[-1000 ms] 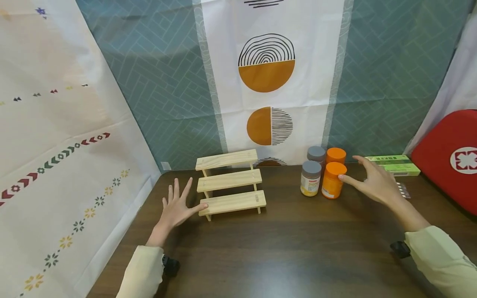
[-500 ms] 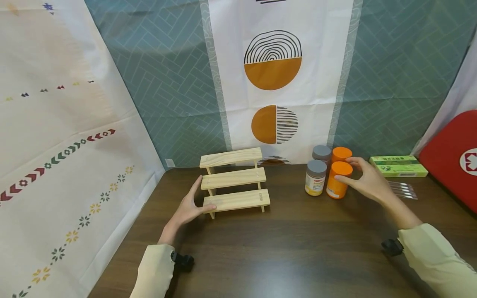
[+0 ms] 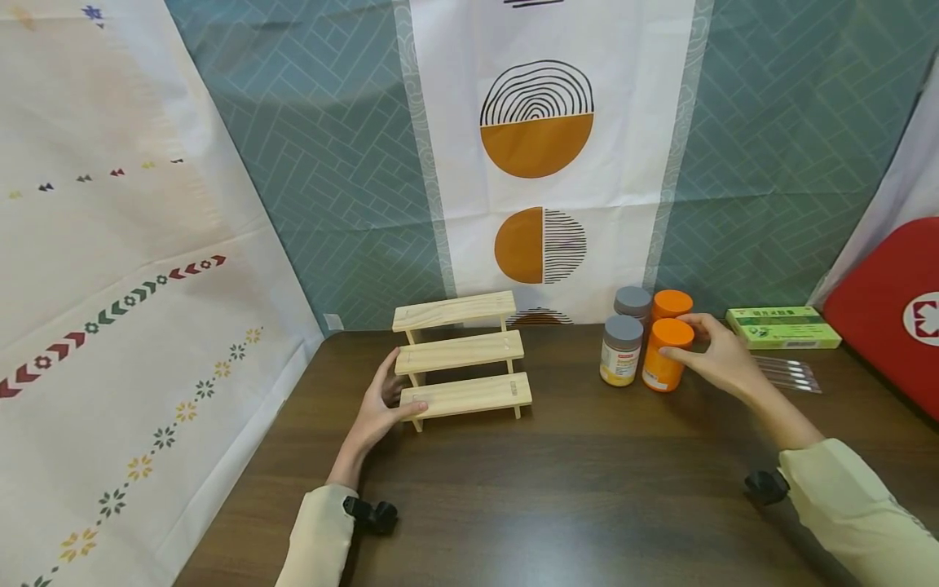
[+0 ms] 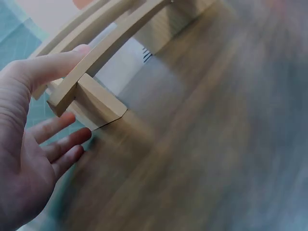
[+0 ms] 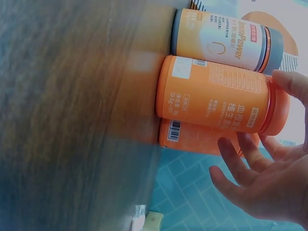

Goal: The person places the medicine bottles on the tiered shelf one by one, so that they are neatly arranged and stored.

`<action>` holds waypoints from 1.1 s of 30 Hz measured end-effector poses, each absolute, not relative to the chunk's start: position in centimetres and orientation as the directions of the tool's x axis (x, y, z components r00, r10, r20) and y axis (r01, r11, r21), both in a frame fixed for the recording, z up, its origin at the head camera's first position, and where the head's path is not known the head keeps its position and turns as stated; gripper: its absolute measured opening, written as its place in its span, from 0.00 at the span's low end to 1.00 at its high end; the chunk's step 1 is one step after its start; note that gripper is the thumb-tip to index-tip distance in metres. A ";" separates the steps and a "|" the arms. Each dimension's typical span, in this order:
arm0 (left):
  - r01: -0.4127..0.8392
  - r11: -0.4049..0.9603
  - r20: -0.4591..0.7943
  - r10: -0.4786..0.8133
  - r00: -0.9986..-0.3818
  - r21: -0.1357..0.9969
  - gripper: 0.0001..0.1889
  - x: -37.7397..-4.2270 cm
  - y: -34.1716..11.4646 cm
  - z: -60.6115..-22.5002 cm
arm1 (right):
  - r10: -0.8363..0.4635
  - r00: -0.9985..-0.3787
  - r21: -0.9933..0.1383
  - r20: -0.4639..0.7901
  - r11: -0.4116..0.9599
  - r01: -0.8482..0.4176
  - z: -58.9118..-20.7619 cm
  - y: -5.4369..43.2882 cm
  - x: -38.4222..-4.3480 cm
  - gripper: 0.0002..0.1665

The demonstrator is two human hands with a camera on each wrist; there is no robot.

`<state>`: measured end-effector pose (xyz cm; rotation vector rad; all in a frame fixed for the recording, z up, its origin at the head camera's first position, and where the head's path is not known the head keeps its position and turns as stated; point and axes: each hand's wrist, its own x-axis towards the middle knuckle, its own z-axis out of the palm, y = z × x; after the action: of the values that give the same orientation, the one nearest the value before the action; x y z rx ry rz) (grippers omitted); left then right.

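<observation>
A three-step wooden display rack [image 3: 464, 395] stands on the dark table, left of centre. My left hand [image 3: 374, 417] grips its left end, the thumb lying on the lowest step and the forefinger reaching up to the middle one. In the left wrist view the other fingers [image 4: 67, 144] are spread below the step. At the right, my right hand [image 3: 722, 359] holds the front orange supplement bottle [image 3: 663, 363] by its lid, thumb in front and forefinger behind. Its remaining fingers [image 5: 231, 185] hang free in the right wrist view. The bottle stands upright on the table.
Close behind stands another orange bottle [image 3: 671, 302]. Two grey-lidded bottles, one in front [image 3: 619, 359] and one at the back [image 3: 634, 302], adjoin on the left. Rightward lie a green box [image 3: 783, 328], a clear pack of swabs [image 3: 791, 375] and a red first-aid case [image 3: 891, 302].
My left hand has moved from spread beside the rack to its left end. The right hand has closed in on the front orange bottle's lid. The head view has shifted slightly.
</observation>
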<state>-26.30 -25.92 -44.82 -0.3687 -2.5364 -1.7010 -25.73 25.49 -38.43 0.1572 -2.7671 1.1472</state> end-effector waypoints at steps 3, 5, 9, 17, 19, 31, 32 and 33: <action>0.229 0.337 0.188 0.149 -0.971 0.913 0.53 -26.4 -25.9 -45.0 | -0.036 -0.984 -0.707 0.173 0.691 -0.149 -38.4 25.4 -25.7 0.44; 0.231 0.327 0.191 0.150 -0.970 0.917 0.53 -26.4 -25.9 -45.1 | -0.033 -0.984 -0.713 0.178 0.685 -0.152 -38.4 25.4 -25.7 0.43; 0.223 0.311 0.184 0.149 -0.972 0.924 0.52 -26.4 -25.9 -45.2 | -0.029 -0.981 -0.715 0.191 0.681 -0.159 -38.5 25.5 -25.7 0.43; 0.216 0.300 0.175 0.157 -0.972 0.929 0.52 -26.2 -26.1 -45.5 | -0.024 -0.979 -0.719 0.202 0.675 -0.164 -38.0 25.8 -25.6 0.42; 0.211 0.297 0.172 0.154 -0.973 0.931 0.51 -26.2 -26.1 -45.4 | -0.025 -0.981 -0.722 0.193 0.674 -0.159 -37.5 26.0 -25.5 0.42; 0.179 0.284 0.136 0.163 -0.977 0.942 0.52 -25.5 -25.6 -44.0 | -0.006 -0.965 -0.694 0.264 0.693 -0.194 -33.4 27.0 -25.3 0.38; 0.178 0.282 0.135 0.165 -0.977 0.943 0.52 -25.3 -25.6 -43.7 | -0.008 -0.964 -0.692 0.266 0.695 -0.197 -32.9 27.0 -25.3 0.38; 0.179 0.286 0.135 0.168 -0.977 0.941 0.52 -25.0 -25.5 -43.3 | -0.008 -0.964 -0.687 0.267 0.700 -0.196 -32.4 27.0 -25.3 0.38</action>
<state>-25.04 -25.50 -43.34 -0.3389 -2.5111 -1.8403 -25.34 27.04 -32.38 0.1630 -2.6653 1.1186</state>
